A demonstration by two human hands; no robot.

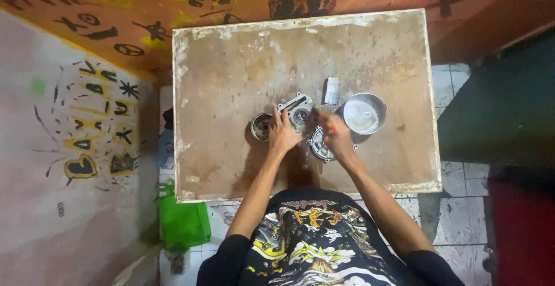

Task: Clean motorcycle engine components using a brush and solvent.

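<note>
My left hand rests on a grey metal engine part near the middle of the worn brown table, fingers spread over its near edge. My right hand is closed around a small tool with an orange handle, its tip toward the engine part; the hand is blurred. A round finned metal part lies just under my right hand. A round metal cup-shaped part sits to the left of my left hand.
A metal pot with pale liquid stands to the right of the parts, a small tube-like packet behind it. A green bag lies on the floor at the table's near left. Painted walls stand left and behind.
</note>
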